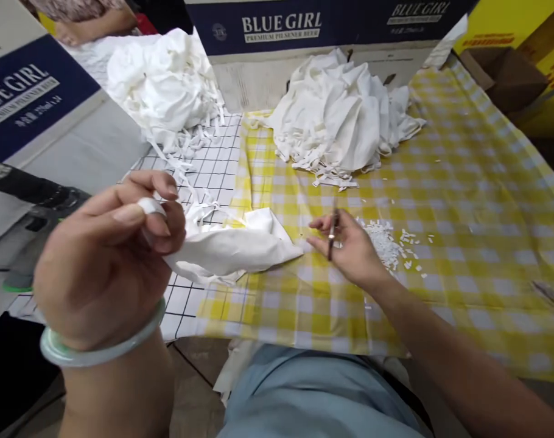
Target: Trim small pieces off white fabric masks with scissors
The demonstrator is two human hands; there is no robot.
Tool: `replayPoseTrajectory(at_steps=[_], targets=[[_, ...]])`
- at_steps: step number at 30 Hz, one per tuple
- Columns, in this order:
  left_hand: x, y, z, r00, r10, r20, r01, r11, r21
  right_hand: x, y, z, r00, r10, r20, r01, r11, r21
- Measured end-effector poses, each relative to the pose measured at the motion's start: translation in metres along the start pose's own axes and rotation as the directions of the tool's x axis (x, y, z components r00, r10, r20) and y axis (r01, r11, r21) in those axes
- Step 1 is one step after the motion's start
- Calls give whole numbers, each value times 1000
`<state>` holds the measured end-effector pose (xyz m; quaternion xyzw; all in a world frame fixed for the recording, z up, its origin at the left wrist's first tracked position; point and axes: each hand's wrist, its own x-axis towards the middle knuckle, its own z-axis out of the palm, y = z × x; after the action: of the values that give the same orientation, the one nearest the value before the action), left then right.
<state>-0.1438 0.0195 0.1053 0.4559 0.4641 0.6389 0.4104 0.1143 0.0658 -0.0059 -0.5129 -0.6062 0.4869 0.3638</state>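
My left hand (pixel 117 255) is raised close to the camera, its fingers pinched on a piece of white cloth (pixel 231 246) that trails down onto the table; a white strip wraps one fingertip. A pale green bangle (pixel 98 350) circles that wrist. My right hand (pixel 350 246) rests on the yellow checked tablecloth (pixel 464 201), closed around small scissors (pixel 332 234) that point away from me. Just right of that hand lies a heap of tiny white cloth snippets (pixel 386 243).
Two piles of white fabric with cut strips lie at the back, one (pixel 167 85) on a white grid sheet (pixel 213 176), one (pixel 345 115) on the yellow cloth. Blue Girl beer cartons (pixel 281 27) stand behind and at the left. Another person's arm (pixel 94 24) shows top left.
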Motion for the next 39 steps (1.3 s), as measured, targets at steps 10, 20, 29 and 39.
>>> replayPoseTrajectory(at_steps=[10,20,29,39], targets=[[-41,-68,1,870,-81,487,-298,701,648,6,6,52,976,141,166,-171,968,185],[31,-86,-21,780,-196,594,-486,408,773,-1,7,56,989,82,122,-89,994,61],[22,-82,-29,644,-365,672,-465,510,723,-13,-6,84,962,-49,267,83,990,-118],[-8,-23,-7,763,24,646,-578,473,665,14,-32,69,902,-193,386,106,966,236]])
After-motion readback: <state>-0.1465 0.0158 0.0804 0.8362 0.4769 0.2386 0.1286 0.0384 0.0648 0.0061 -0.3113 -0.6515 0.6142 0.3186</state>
